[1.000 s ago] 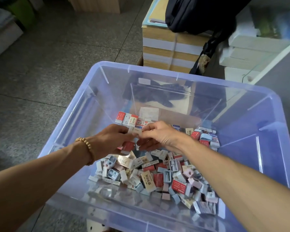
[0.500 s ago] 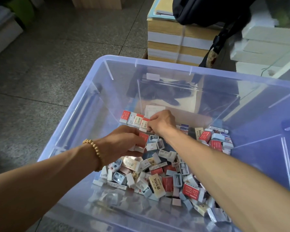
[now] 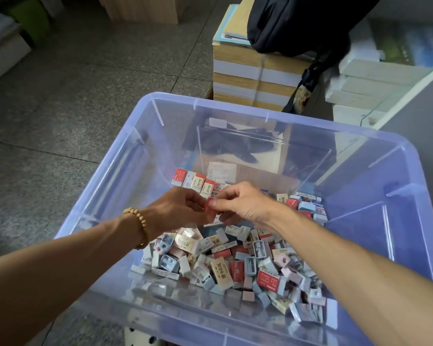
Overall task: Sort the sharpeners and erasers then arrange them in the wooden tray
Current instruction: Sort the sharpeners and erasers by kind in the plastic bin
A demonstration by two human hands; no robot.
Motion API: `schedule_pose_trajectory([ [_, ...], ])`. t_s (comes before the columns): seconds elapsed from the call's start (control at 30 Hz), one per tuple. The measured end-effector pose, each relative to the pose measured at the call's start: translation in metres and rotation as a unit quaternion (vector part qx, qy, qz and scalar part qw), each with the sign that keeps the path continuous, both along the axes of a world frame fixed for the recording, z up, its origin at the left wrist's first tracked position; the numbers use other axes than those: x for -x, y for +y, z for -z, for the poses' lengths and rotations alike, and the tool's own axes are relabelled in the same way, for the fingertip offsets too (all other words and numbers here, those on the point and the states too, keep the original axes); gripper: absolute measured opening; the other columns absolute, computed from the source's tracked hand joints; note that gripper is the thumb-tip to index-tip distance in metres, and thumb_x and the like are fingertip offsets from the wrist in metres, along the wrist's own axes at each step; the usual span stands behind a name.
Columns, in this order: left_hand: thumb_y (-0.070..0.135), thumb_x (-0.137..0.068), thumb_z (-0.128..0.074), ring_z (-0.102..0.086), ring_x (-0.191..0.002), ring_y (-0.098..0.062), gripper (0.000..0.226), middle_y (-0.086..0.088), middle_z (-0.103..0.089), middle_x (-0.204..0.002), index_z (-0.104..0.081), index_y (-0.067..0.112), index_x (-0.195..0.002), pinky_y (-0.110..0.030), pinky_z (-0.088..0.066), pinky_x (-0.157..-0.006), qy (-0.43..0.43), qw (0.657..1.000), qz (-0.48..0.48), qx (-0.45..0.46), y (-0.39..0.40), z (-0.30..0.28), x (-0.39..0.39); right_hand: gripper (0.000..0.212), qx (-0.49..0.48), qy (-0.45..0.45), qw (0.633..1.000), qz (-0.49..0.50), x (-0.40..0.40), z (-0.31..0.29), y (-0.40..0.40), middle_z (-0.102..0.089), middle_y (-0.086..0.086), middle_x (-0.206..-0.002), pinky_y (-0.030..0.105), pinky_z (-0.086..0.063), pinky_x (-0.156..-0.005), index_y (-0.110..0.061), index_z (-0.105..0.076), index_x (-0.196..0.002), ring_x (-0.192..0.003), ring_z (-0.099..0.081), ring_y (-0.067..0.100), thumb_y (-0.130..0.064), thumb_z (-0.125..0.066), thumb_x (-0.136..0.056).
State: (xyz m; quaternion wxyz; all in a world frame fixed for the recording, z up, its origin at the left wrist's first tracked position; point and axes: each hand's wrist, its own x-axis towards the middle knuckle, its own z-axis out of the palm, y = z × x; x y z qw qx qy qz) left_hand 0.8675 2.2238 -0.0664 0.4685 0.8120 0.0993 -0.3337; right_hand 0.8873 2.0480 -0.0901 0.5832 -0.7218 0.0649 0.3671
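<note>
Hands: left hand [image 3: 178, 211] and right hand [image 3: 240, 203] each pinching red eraser [image 3: 209, 208].

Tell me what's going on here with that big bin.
A person is sorting erasers and sharpeners inside a clear plastic bin. Both the left hand and right hand pinch one red eraser above the loose pile. A short row of erasers is already lined up behind.

Grey speckled tile floor [image 3: 60, 101], banded paper stacks [image 3: 255, 78] on it
</note>
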Motion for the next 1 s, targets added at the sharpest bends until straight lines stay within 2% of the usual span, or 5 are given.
schedule_pose_trajectory([
  [0.27,0.025,-0.089,-0.068,-0.060,-0.082,-0.011,0.013,0.002,-0.064,-0.095,-0.062,0.020,-0.099,-0.018,-0.049,-0.068,-0.117,0.954,0.210,-0.178,-0.001,0.022,-0.010,0.013,0.205,-0.085,0.974,0.044,-0.034,0.037,0.000,-0.072,0.004,-0.077,0.033,-0.060,-0.073,-0.016,-0.066,-0.082,-0.062,-0.066,0.012,-0.021,-0.069,-0.094],
  [0.4,0.025,-0.088,-0.067,-0.061,-0.089,-0.017,0.023,0.000,-0.065,-0.104,-0.063,0.019,-0.109,-0.031,-0.054,-0.078,-0.267,0.886,0.268,-0.269,-0.007,0.027,-0.032,0.010,0.217,-0.114,0.968,0.062,-0.037,0.051,0.013,-0.076,0.007,-0.090,0.041,-0.060,-0.083,-0.018,-0.068,-0.084,-0.083,-0.073,0.021,-0.018,-0.078,-0.086],
  [0.5,0.027,-0.086,-0.069,-0.056,-0.099,-0.019,0.035,0.000,-0.059,-0.113,-0.058,0.021,-0.120,-0.032,-0.051,-0.079,-0.318,0.839,0.301,-0.323,-0.009,0.035,-0.049,0.022,0.229,-0.168,0.956,0.074,-0.027,0.049,0.008,-0.070,0.000,-0.098,0.027,-0.056,-0.074,-0.014,-0.068,-0.107,-0.087,-0.068,0.016,-0.021,-0.075,-0.088],
  [0.63,0.024,-0.089,-0.066,-0.047,-0.105,-0.018,0.037,0.000,-0.056,-0.120,-0.055,0.018,-0.124,-0.028,-0.046,-0.083,-0.350,0.799,0.348,-0.344,-0.005,0.057,-0.054,0.016,0.249,-0.294,0.921,-0.065,-0.015,0.046,0.001,-0.064,-0.005,-0.089,0.028,-0.051,-0.066,-0.018,-0.064,-0.099,-0.083,-0.064,0.018,-0.018,-0.075,-0.086],
  [1.0,0.021,-0.084,-0.075,-0.054,-0.087,-0.024,0.028,-0.009,-0.064,-0.100,-0.065,0.009,-0.106,-0.036,-0.051,-0.074,-0.430,0.799,0.288,-0.308,0.004,0.073,-0.064,0.024,0.311,-0.382,0.865,-0.094,-0.025,0.059,0.005,-0.071,0.004,-0.102,0.028,-0.052,-0.076,-0.016,-0.071,-0.106,-0.081,-0.059,0.018,-0.007,-0.072,-0.084],
])
